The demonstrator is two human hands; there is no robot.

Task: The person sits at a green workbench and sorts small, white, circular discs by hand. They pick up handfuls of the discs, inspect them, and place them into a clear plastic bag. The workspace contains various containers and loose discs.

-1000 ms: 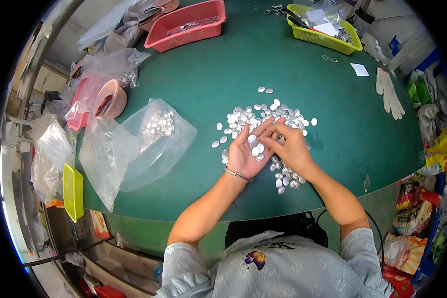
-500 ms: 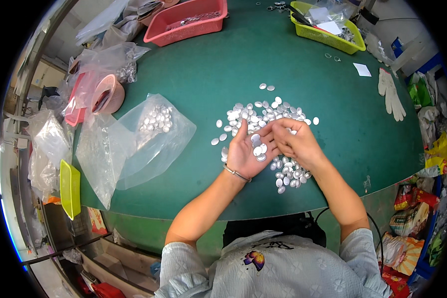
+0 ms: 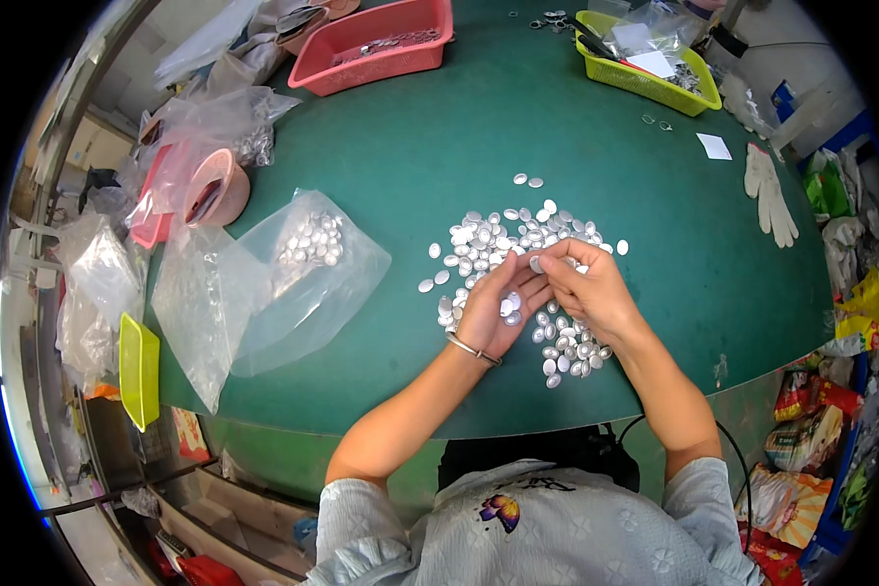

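Observation:
My left hand [image 3: 486, 314] is cupped, palm up, with several small silvery oval metal pieces [image 3: 511, 307] in it. Just above its fingertips, my right hand [image 3: 601, 292] pinches a single oval piece [image 3: 536, 265] between thumb and index finger. Both hands touch or nearly touch over the loose ovals on the table. One spread of these pieces [image 3: 477, 236] lies beyond my hands, and a smaller group [image 3: 574, 354] lies below my right hand. To the left, a clear plastic bag [image 3: 354, 275] holds more ovals [image 3: 312, 240].
The green table [image 3: 400, 146] bears a pink basket [image 3: 313, 73] at the back left and a yellow-green basket [image 3: 645, 90] at the back right. A white glove [image 3: 772, 195] and white paper [image 3: 714, 146] lie at right. A pink cup [image 3: 230, 195] stands left.
The left hand has curled its fingers and turned inward over its ovals. The right fingertips have risen slightly, and a single oval now shows in their pinch.

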